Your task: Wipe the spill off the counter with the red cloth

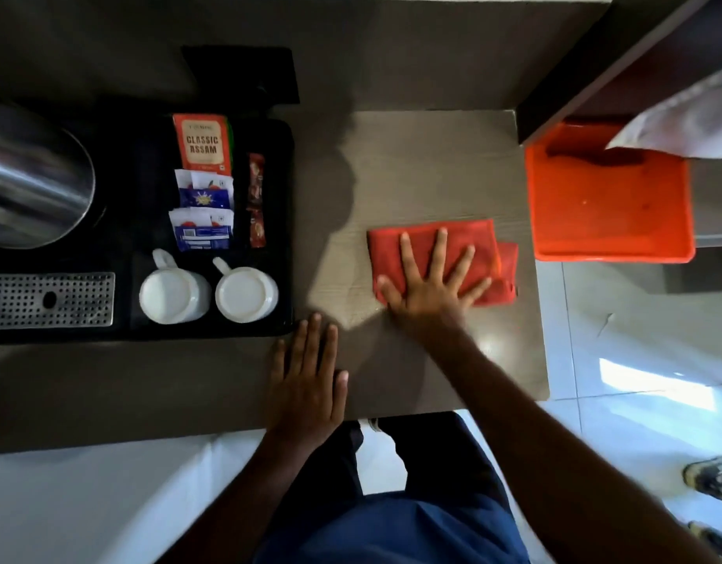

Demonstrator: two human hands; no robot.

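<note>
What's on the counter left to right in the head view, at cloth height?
Perforated metal grate → two white mugs → red cloth under the flat right hand → orange tray.

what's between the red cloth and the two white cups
Only bare counter, partly shadowed, separates the red cloth from the white cups in the head view.

Cloth (440, 246) on counter (412, 156), between cups' tray (286, 221) and bin (611, 213).
</note>
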